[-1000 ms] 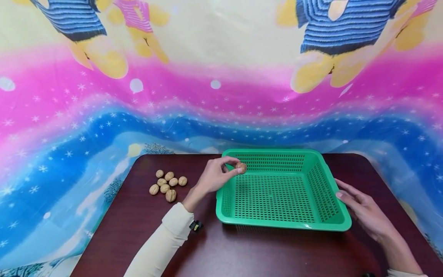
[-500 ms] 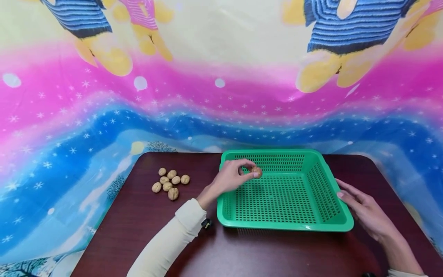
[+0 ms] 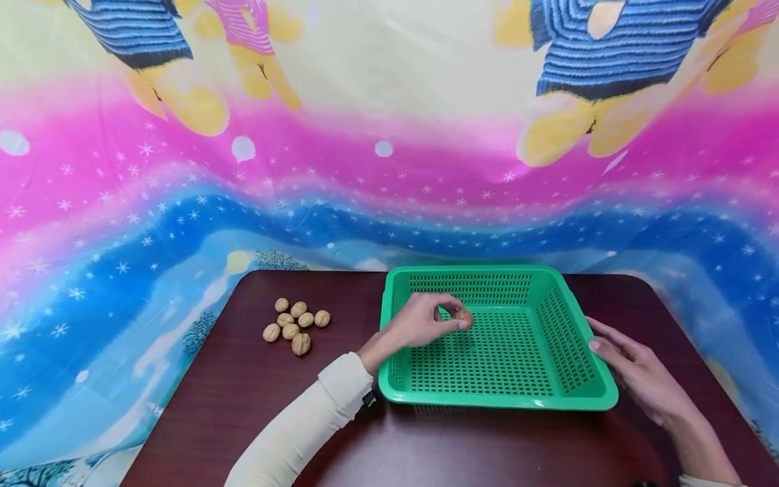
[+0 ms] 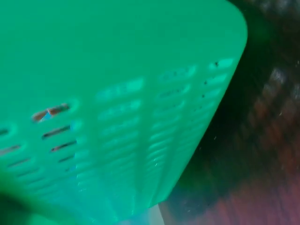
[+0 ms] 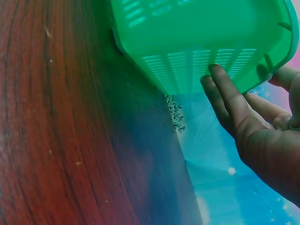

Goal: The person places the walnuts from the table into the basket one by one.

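Observation:
Inside the green plastic basket [image 3: 487,404], my left hand [image 3: 420,320] pinches a walnut [image 3: 465,318] between thumb and fingers, held over the perforated floor. My right hand [image 3: 645,379] holds the basket's right side, thumb at the rim. In the right wrist view, the fingers [image 5: 232,96] of that hand lie against the slotted outer wall below the rim. The left wrist view is filled by the basket's slotted side [image 4: 126,51], blurred, and the left hand's grasp is hidden there. Several walnuts [image 3: 290,331] lie in a loose cluster on the table, left of the basket.
The dark red-brown wooden table [image 3: 243,406] carries the basket and the walnuts. Behind it hangs a colourful cloth [image 3: 377,189] printed with bears and snowflakes, close to the table's back edge. My left sleeve [image 3: 304,423] crosses the table's front left.
My left hand has moved right and slightly down with the walnut, from the basket's left rim to over its floor. The right hand stays at the basket's right side.

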### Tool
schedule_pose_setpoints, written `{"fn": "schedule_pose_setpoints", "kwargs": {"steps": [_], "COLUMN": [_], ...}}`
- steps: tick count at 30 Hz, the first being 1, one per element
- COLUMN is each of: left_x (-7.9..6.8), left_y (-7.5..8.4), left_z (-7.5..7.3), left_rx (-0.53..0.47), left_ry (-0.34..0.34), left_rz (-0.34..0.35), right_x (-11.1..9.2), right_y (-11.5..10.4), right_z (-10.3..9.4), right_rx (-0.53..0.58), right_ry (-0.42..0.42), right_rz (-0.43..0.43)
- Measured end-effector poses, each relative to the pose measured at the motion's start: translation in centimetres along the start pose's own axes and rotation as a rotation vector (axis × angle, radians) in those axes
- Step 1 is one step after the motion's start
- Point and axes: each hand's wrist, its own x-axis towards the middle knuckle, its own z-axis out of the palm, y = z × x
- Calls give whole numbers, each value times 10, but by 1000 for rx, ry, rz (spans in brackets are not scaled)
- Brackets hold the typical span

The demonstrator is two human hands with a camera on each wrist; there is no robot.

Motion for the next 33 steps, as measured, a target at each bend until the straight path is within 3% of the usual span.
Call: {"fn": "schedule_pose_setpoints", "kwargs": {"steps": [7, 13, 33], "left_x": [1, 3, 4], "left_y": [-3, -4, -2], "left_z": [8, 9, 9], "left_rx": [36, 25, 63], "left_ry": [-121, -170, -192], "left_rz": [-39, -45, -45], "right_x": [2, 1, 1], "right_y": [0, 2, 4], "right_z": [2, -1, -3], "right_rx": [39, 63, 76], "right_ry": [-9, -13, -30], "right_rz": [16, 21, 0]}}
